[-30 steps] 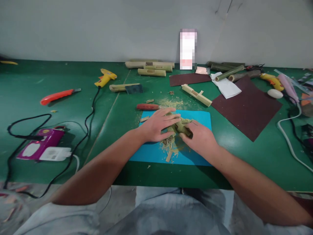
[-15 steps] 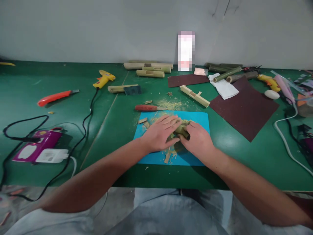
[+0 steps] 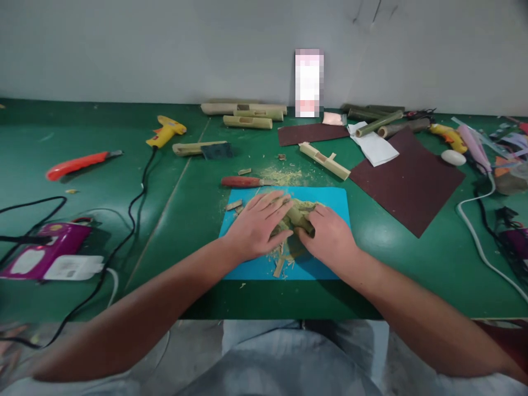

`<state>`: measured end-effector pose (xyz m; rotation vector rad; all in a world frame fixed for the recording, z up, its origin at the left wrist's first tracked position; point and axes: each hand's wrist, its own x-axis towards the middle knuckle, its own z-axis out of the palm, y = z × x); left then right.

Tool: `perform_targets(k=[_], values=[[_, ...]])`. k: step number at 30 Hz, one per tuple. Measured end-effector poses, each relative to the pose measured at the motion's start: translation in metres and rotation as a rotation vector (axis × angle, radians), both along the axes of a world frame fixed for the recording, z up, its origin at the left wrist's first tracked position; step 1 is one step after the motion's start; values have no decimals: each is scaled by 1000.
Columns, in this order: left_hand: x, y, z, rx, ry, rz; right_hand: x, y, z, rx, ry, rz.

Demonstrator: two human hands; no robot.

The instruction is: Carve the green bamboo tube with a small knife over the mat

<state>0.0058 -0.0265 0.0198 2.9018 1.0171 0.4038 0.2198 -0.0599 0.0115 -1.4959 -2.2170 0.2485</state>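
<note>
A short piece of green bamboo (image 3: 299, 218) lies on a blue cutting mat (image 3: 334, 201) at the near middle of the green table (image 3: 103, 181). My left hand (image 3: 256, 225) lies over its left end with fingers curled onto it. My right hand (image 3: 330, 236) grips its right end. Pale bamboo shavings (image 3: 282, 261) are heaped under and in front of both hands. A red-handled carving knife (image 3: 243, 181) rests just beyond the mat's far left corner, touched by neither hand.
Sandpaper sheets (image 3: 408, 181) lie right of the mat. Cut bamboo tubes (image 3: 247, 118) line the back wall. A yellow glue gun (image 3: 165, 132), an orange utility knife (image 3: 78, 163), a purple device (image 3: 41, 256) and black cables (image 3: 138, 192) sit at left. White cable (image 3: 478, 242) at right.
Both hands have stayed on the bamboo piece, shifting slightly left and nearer on the mat. The view has drifted a little to the right.
</note>
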Motion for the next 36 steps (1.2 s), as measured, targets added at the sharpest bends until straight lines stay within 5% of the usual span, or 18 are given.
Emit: perform_targets(k=[22, 36], values=[[-5, -2, -5, 90, -97, -34, 2, 2, 1, -15, 1, 4], [-5, 1, -4, 156, -59, 116, 1, 1, 4, -29, 1, 1]])
